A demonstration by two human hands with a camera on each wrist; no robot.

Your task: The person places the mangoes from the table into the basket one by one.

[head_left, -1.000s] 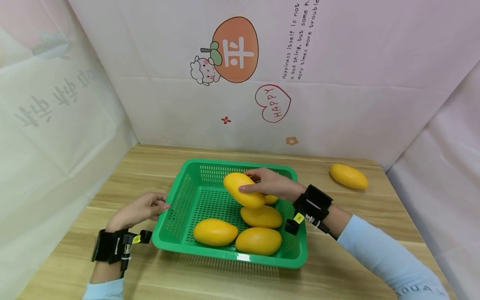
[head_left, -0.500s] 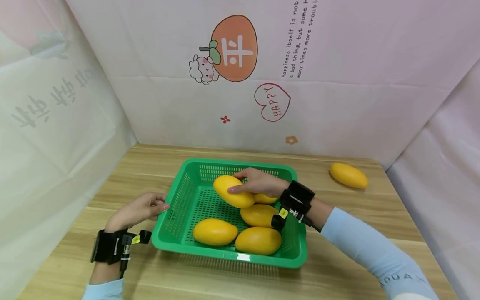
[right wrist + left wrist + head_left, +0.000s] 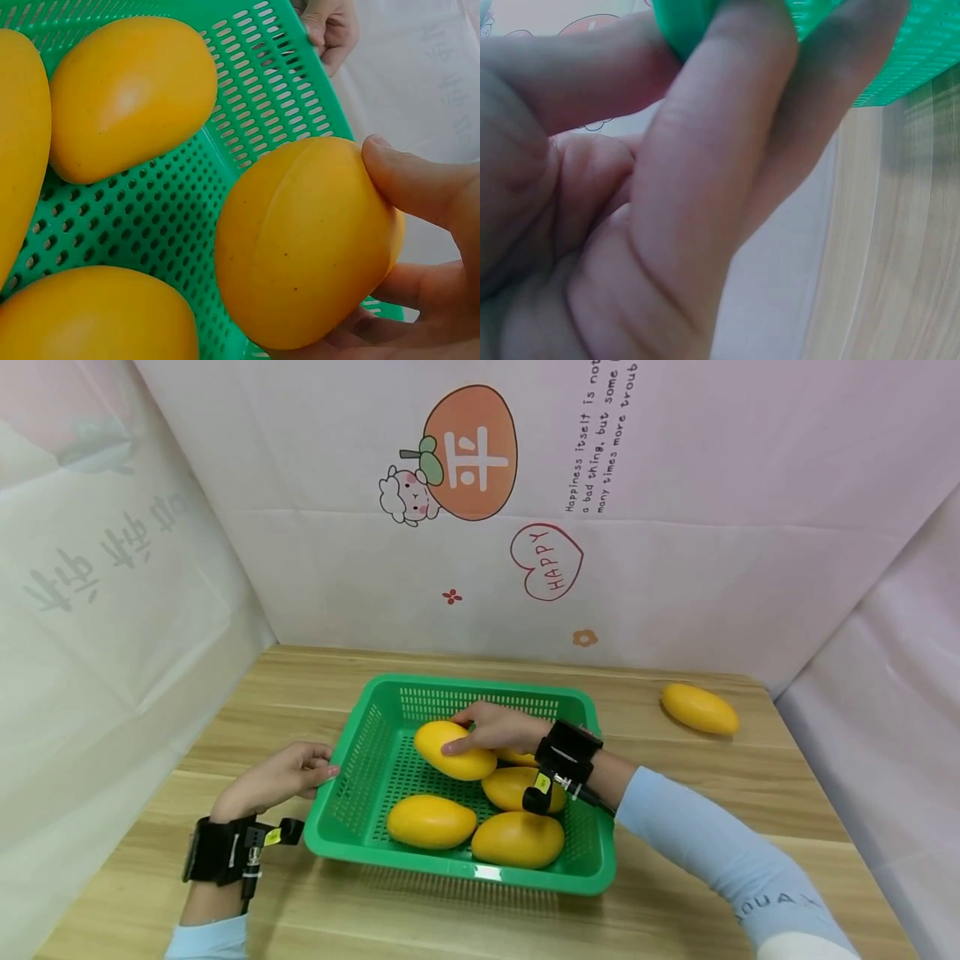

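Observation:
A green plastic basket (image 3: 420, 862) with slotted walls stands on the table. My left hand (image 3: 273, 783) pinches its left rim, with the thumb over the edge; close up, the left wrist view has the fingers (image 3: 697, 150) against the green rim. My right hand (image 3: 510, 728) holds a yellow mango (image 3: 456, 758) inside the basket, toward the back. In the right wrist view, thumb and fingers grip that mango (image 3: 307, 240) from one side. Several other mangoes lie in the basket, among them one at the front left (image 3: 431, 821) and one at the front right (image 3: 517, 839). Another is partly hidden behind my right hand.
A single mango (image 3: 699, 708) lies on the wooden table (image 3: 675, 860) at the back right, outside the basket. White printed cloth (image 3: 337, 568) hangs behind the table and along both sides. Each wrist carries a black strapped camera (image 3: 570, 752).
My right hand has carried the mango leftward and lowered it deeper into the basket. My left hand has stayed on the rim, and the basket has not visibly shifted.

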